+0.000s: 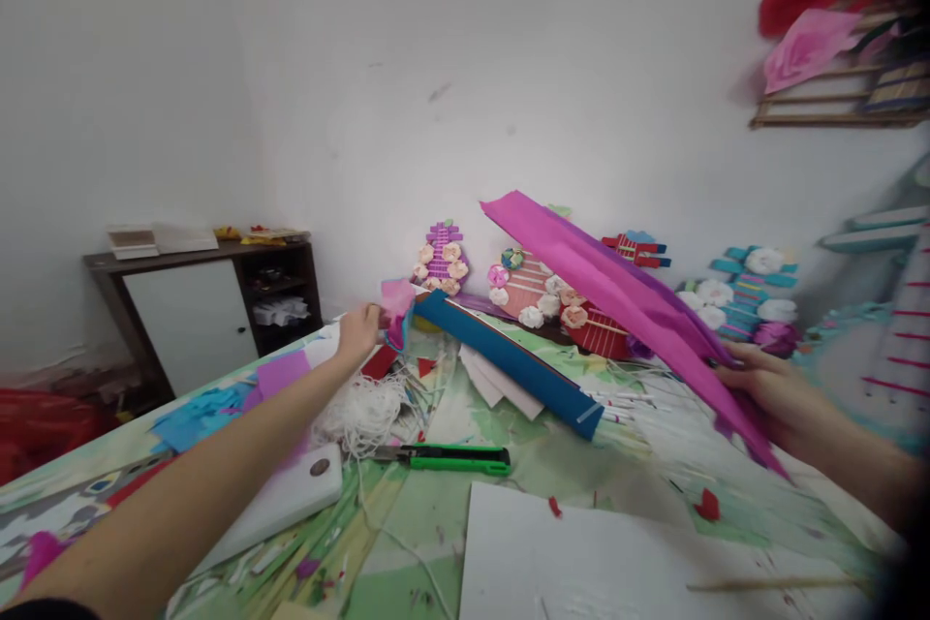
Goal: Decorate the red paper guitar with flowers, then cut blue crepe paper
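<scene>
My left hand (pixel 358 331) reaches to the back of the table, its fingers closed on a small bundle of pink and blue paper (pixel 396 302). On the right, my right hand (pixel 759 380) grips one end of a long folded sheet of magenta paper (pixel 603 286), raised at a slant above the table. Between the hands lies a long blue strip-like piece (pixel 509 363), with white paper pieces (pixel 494 383) partly under it. A green utility knife (pixel 457 458) rests in front of it. Tangled white string (pixel 367 412) is beneath my left wrist.
Flower-decorated instrument-shaped crafts (pixel 442 257) lean along the back wall. White sheets (pixel 581 552) lie at the front, a white device (pixel 283 499) at the left, and blue paper scraps (pixel 200 412) beyond it. A cabinet (pixel 196 310) stands at far left; a wooden rack (pixel 814 111) hangs upper right.
</scene>
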Demonstrator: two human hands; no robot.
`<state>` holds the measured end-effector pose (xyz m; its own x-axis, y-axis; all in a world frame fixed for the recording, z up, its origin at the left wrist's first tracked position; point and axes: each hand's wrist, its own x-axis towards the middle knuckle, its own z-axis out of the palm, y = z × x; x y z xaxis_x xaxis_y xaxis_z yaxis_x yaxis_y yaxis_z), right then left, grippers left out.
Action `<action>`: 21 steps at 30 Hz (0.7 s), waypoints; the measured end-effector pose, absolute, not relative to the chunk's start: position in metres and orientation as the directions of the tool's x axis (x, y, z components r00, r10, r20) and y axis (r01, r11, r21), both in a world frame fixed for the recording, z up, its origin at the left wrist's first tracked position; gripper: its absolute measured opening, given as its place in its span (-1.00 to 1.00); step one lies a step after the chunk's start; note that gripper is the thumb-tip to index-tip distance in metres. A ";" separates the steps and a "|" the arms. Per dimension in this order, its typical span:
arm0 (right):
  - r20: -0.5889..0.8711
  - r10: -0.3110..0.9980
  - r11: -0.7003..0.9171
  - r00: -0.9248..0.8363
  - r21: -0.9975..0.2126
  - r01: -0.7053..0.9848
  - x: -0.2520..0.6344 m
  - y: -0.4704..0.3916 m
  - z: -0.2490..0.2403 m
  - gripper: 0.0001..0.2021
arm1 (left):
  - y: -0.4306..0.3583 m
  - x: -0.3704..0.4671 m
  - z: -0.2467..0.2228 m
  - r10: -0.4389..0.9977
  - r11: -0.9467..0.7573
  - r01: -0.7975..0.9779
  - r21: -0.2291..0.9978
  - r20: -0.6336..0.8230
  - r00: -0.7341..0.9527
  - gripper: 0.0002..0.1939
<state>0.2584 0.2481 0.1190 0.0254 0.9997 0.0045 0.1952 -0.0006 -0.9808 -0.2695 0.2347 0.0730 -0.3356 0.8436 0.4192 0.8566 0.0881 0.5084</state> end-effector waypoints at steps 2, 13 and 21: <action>-0.001 0.999 0.002 -0.035 -0.997 0.072 0.212 0.253 0.131 -0.54 | 0.225 -0.274 0.075 0.855 0.101 0.874 0.475 0.408 -0.320 -0.65; -0.025 0.952 0.038 -0.304 -0.979 0.199 -0.011 0.295 0.078 -0.70 | 0.194 -0.209 0.026 0.960 -0.119 0.983 0.143 0.269 0.077 -0.73; -0.084 0.765 0.211 -0.638 -0.904 0.372 -0.048 0.300 0.036 -0.72 | 0.168 -0.204 0.032 0.915 -0.220 0.975 0.021 0.351 0.198 -0.84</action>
<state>-0.0483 0.2998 0.0357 -0.6385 0.7651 -0.0840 0.3718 0.2110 -0.9040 -0.2042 0.1684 0.0321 0.1985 0.9150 0.3514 0.9753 -0.2197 0.0212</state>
